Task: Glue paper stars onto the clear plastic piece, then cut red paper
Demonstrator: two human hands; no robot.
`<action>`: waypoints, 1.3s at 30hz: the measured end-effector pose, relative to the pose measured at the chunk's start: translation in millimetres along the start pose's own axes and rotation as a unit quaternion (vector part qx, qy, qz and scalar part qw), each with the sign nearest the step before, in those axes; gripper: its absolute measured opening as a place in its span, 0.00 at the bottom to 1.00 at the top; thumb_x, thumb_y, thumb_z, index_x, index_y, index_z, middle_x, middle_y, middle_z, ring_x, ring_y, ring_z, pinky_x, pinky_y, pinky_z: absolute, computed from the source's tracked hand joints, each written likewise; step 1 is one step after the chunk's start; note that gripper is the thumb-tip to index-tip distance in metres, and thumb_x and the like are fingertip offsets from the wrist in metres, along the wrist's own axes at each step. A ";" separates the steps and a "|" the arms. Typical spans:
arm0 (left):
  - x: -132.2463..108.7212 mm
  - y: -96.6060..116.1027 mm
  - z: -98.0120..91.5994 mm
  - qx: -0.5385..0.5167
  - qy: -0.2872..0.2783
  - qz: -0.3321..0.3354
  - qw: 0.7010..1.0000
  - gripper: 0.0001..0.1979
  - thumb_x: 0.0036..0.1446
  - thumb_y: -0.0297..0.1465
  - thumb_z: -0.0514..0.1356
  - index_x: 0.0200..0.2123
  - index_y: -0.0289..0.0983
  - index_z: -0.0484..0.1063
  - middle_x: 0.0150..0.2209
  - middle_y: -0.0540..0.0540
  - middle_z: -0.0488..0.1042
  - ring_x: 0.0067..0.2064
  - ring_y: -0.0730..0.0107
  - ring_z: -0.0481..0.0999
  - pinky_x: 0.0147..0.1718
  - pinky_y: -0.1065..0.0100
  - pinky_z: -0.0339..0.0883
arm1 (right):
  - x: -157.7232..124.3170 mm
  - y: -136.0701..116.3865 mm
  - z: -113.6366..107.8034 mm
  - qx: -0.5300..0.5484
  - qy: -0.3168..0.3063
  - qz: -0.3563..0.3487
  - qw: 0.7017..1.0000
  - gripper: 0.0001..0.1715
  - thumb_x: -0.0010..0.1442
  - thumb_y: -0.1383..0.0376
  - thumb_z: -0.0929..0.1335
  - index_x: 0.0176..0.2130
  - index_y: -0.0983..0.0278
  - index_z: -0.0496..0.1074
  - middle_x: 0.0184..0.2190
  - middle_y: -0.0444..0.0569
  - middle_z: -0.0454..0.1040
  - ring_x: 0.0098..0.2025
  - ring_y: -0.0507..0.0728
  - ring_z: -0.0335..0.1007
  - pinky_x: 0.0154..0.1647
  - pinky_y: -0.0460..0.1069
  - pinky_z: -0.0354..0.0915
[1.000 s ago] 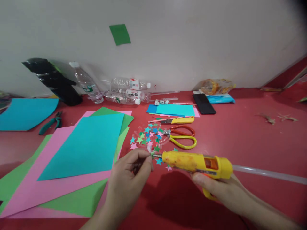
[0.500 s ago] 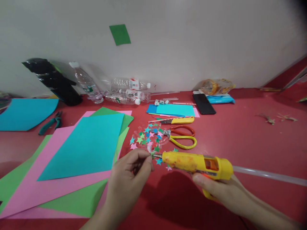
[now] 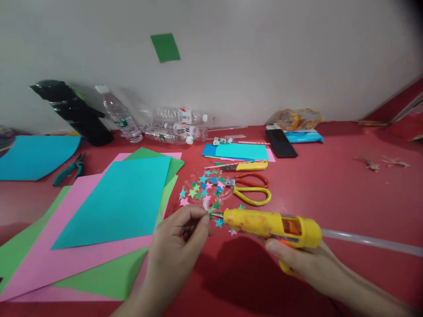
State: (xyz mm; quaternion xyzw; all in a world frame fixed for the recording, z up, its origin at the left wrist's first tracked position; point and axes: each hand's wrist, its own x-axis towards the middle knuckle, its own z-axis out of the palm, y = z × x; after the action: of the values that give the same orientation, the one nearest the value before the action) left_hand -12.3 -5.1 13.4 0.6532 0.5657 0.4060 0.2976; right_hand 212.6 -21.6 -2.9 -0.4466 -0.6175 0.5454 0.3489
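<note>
My right hand (image 3: 292, 255) is wrapped round the handle of a yellow hot glue gun (image 3: 261, 223), which points left. A clear glue stick (image 3: 370, 241) sticks out of its back end. Thumb and forefinger of my left hand (image 3: 183, 237) pinch a small green paper star (image 3: 209, 212), mostly hidden by the fingertips. The gun's metal nozzle (image 3: 217, 215) is at this star. Just beyond lie several small paper stars (image 3: 198, 187) in blue, green and pink, some over clear plastic. Scissors (image 3: 253, 196) with red and yellow handles lie beside them.
Coloured paper sheets (image 3: 115, 202) cover the left of the red table, near pliers (image 3: 71, 169). A yellow utility knife (image 3: 251, 166), paper strips (image 3: 243, 152) and a phone (image 3: 280, 143) lie farther back. Plastic bottles (image 3: 170, 134) and a black flask (image 3: 79, 114) line the wall.
</note>
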 end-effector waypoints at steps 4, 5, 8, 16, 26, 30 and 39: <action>-0.9 -1.9 -0.7 0.011 0.001 0.002 1.000 0.09 0.56 0.28 0.56 0.24 0.38 0.71 0.19 0.55 0.71 0.18 0.80 0.63 0.17 0.77 0.57 | -0.1 -0.6 0.1 0.008 -0.007 0.002 1.000 0.23 0.62 0.53 0.67 0.54 0.57 0.74 0.17 0.42 0.65 0.27 0.54 0.68 0.24 0.44 0.67; -1.3 -2.4 -0.9 0.015 0.002 0.005 1.000 0.09 0.56 0.28 0.56 0.24 0.38 0.71 0.19 0.55 0.71 0.19 0.80 0.64 0.17 0.77 0.58 | -0.2 -0.6 0.0 0.008 -0.007 0.004 1.000 0.23 0.62 0.53 0.67 0.54 0.57 0.74 0.18 0.43 0.67 0.27 0.54 0.68 0.24 0.44 0.67; -2.0 -3.6 -1.1 0.041 0.010 0.033 0.999 0.09 0.56 0.27 0.56 0.24 0.38 0.71 0.20 0.54 0.72 0.21 0.78 0.69 0.20 0.77 0.61 | -0.9 0.2 -0.5 0.002 -0.002 0.003 1.000 0.21 0.61 0.53 0.68 0.52 0.57 0.75 0.26 0.45 0.74 0.28 0.54 0.70 0.27 0.45 0.69; -5.3 -12.2 -3.0 0.224 0.056 0.265 0.936 0.05 0.56 0.22 0.58 0.33 0.38 0.70 0.26 0.51 0.75 0.25 0.75 0.72 0.27 0.74 0.65 | -2.8 3.1 2.4 -0.095 0.063 -0.068 0.991 0.15 0.57 0.55 0.70 0.42 0.58 0.77 0.39 0.51 0.78 0.41 0.61 0.75 0.40 0.53 0.74; -1.7 -4.3 -5.5 0.000 0.033 0.044 0.998 0.06 0.60 0.31 0.57 0.32 0.42 0.72 0.25 0.55 0.75 0.18 0.80 0.64 0.18 0.76 0.58 | 27.5 0.2 -20.9 -0.018 0.200 0.036 0.979 0.17 0.59 0.57 0.64 0.22 0.61 0.64 0.17 0.42 0.63 0.20 0.51 0.60 0.22 0.45 0.60; 2.0 -9.3 -6.4 -0.162 -0.025 -0.103 0.981 0.09 0.60 0.37 0.57 0.34 0.38 0.72 0.28 0.52 0.76 0.16 0.83 0.59 0.15 0.76 0.54 | 47.8 13.3 -37.5 -0.214 0.156 0.118 0.957 0.13 0.57 0.62 0.62 0.24 0.63 0.68 0.20 0.48 0.72 0.23 0.54 0.68 0.25 0.46 0.62; 4.6 -11.0 -5.1 -0.268 -0.101 -0.147 0.947 0.09 0.59 0.35 0.58 0.30 0.37 0.69 0.22 0.52 0.73 0.14 0.85 0.56 0.15 0.76 0.45 | 55.9 36.3 -39.9 -0.470 0.178 0.112 0.857 0.27 0.58 0.54 0.67 0.14 0.60 0.59 0.13 0.49 0.65 0.19 0.56 0.65 0.22 0.48 0.49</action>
State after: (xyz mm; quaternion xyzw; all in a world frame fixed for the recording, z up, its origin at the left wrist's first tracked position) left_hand -22.1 1.0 7.5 0.4963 0.4927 0.4266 0.5736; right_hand 235.5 45.2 -35.3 -0.7131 -0.6735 0.1366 0.1385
